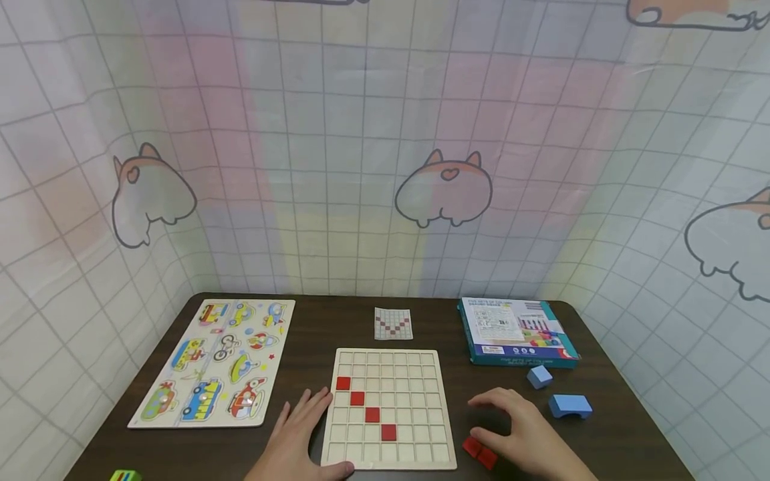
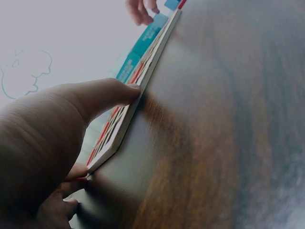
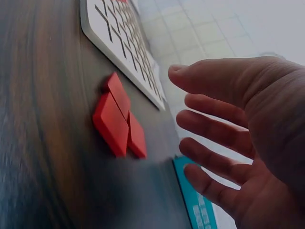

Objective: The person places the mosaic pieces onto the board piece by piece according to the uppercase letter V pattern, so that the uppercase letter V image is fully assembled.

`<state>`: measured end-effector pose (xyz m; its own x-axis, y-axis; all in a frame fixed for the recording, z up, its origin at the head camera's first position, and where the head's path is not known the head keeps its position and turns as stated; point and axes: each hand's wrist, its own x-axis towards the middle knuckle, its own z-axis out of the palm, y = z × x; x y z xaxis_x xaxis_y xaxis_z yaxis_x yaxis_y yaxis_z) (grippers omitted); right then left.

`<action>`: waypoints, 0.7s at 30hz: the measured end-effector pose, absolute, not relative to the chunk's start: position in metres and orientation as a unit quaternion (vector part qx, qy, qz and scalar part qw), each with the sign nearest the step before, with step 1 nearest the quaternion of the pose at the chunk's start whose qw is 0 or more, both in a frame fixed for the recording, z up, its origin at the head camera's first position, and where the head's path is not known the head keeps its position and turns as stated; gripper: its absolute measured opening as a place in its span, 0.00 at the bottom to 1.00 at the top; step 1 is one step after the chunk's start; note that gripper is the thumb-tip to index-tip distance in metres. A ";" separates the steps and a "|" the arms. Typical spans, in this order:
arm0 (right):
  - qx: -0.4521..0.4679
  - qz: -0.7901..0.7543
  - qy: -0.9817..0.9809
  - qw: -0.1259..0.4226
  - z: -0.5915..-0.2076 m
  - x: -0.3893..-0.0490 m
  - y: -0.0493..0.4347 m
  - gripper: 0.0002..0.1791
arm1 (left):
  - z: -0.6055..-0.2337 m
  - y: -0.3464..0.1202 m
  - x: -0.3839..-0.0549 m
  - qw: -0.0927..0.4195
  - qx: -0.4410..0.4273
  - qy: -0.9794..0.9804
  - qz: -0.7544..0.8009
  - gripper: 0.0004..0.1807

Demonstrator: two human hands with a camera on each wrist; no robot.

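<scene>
A pale wooden grid board [image 1: 415,401] lies flat, with a diagonal line of red square tiles [image 1: 372,415] in its cells. My left hand [image 1: 297,434] rests at the board's lower left corner; its fingers touch the left side, and in the left wrist view its thumb [image 2: 112,93] presses the near edge. Right of the board, my right hand [image 1: 517,431] hovers with fingers spread and nothing held. Close by its thumb lie loose red tiles [image 1: 479,452]; three red tiles [image 3: 116,119] lie together in the right wrist view, apart from the hand.
Behind the board lies a pattern card [image 1: 394,324] with red squares in a V. A vehicle puzzle board [image 1: 210,364] is at left. At right are a teal box [image 1: 517,334], a blue cube [image 1: 539,377] and a blue arch block [image 1: 570,405]. A small green striped block [image 1: 125,475] sits front left.
</scene>
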<state>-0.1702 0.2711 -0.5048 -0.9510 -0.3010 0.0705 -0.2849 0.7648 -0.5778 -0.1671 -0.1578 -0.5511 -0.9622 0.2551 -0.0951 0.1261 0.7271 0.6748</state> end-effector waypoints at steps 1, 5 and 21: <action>-0.147 -0.306 0.940 0.017 -0.505 -0.169 0.274 0.21 | -0.551 -0.158 -0.167 0.092 0.102 0.925 0.354 0.70; -0.135 -0.300 0.943 0.039 -0.505 -0.164 0.285 0.23 | -0.549 -0.158 -0.167 0.094 0.100 0.926 0.352 0.70; -0.120 -0.324 0.927 0.146 -0.523 -0.158 0.297 0.30 | -0.553 -0.157 -0.167 0.080 0.111 0.928 0.346 0.70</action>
